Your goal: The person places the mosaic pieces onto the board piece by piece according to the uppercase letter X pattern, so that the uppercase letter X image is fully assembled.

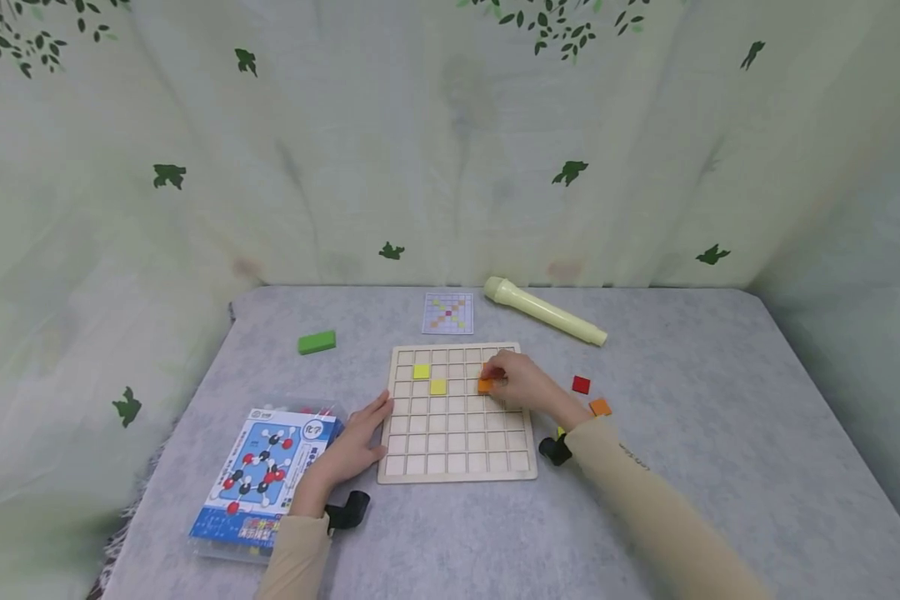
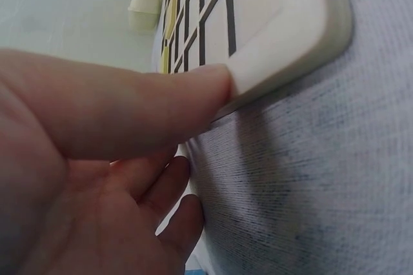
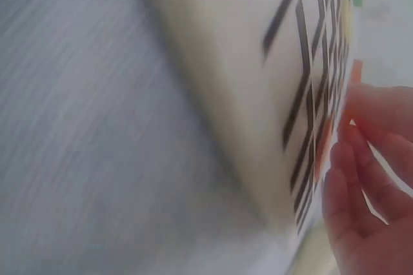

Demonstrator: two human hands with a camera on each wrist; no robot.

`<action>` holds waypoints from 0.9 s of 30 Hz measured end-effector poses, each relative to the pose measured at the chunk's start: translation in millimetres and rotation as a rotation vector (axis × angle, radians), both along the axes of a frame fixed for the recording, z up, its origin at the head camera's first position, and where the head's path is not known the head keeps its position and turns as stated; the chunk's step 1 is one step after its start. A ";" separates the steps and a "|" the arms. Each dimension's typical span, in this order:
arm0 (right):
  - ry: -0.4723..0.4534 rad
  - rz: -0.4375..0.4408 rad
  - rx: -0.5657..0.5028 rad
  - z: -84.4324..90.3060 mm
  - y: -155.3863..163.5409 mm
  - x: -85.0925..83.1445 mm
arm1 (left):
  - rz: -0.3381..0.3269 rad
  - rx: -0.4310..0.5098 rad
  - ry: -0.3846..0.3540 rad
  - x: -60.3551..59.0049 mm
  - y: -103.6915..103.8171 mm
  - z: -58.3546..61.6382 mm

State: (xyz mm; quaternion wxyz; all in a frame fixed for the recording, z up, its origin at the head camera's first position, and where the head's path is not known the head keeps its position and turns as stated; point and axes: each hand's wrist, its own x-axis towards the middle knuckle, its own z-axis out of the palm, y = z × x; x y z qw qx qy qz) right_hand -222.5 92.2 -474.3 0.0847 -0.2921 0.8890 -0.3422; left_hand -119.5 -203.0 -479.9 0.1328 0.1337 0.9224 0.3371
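Observation:
A wooden grid board (image 1: 456, 479) lies flat on the table, with two yellow tiles (image 1: 422, 372) in its upper left cells. An orange tile (image 1: 484, 387) sits on the board's upper right part, partly covered by my right hand (image 1: 521, 382). The thumb and fingertips of that hand pinch another orange tile (image 3: 357, 70), seen edge-on in the right wrist view. My left hand (image 1: 354, 442) rests at the board's left edge. Its thumb (image 2: 161, 97) presses on the rim, while the other fingers lie loosely bent beside the board.
Right of the board lie a red tile (image 1: 581, 385), an orange tile (image 1: 600, 407) and a yellow piece half hidden by the right wrist. Behind it are a pattern card (image 1: 448, 314) and a pale yellow tube (image 1: 547, 312). A green block (image 1: 317, 342) and a boxed molecule set (image 1: 262, 475) stand left.

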 end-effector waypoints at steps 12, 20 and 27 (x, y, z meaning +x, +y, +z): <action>0.045 -0.040 0.080 -0.6 -20.8 0.2 | 0.006 0.018 -0.007 -1.6 1.7 0.1; -0.049 -0.194 0.011 7.7 56.7 7.5 | 0.004 0.010 -0.016 -0.6 3.0 1.1; -0.146 -0.309 0.127 -1.1 116.5 14.4 | 0.007 -0.003 -0.021 -0.1 -0.2 -0.1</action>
